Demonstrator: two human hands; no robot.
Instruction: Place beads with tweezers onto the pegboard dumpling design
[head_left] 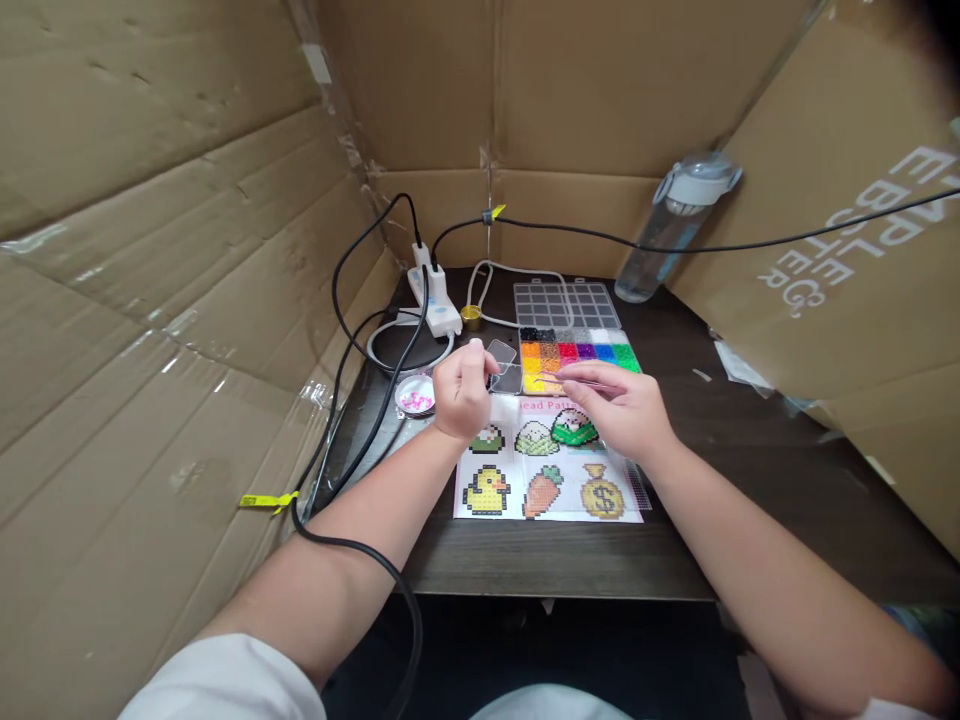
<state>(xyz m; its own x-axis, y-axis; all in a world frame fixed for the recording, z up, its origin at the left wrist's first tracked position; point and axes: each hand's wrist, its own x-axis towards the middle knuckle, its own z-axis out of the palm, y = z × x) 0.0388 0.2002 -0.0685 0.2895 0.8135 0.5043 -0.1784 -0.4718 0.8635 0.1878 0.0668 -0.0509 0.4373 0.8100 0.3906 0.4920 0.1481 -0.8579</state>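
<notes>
My right hand (616, 400) pinches a pair of thin tweezers (559, 380), whose tips lie over the yellow beads at the front left of the bead box (577, 352). My left hand (463, 390) is closed beside a small clear case (504, 365); whatever its fingers hold is too small to make out. Below both hands lies the printed pattern sheet (517, 510), showing a duck, a carrot and a money bag. A green and white bead piece (575, 427) rests on its upper part near my right hand. Pink beads sit in a round white dish (415, 396) to the left.
The bead box's clear lid (592, 303) stands open behind it. A power strip (437, 300) with black cables is at the back left, near a small gold cup (471, 317). One cable crosses my left forearm. A water bottle (675, 228) leans at the back right against cardboard walls.
</notes>
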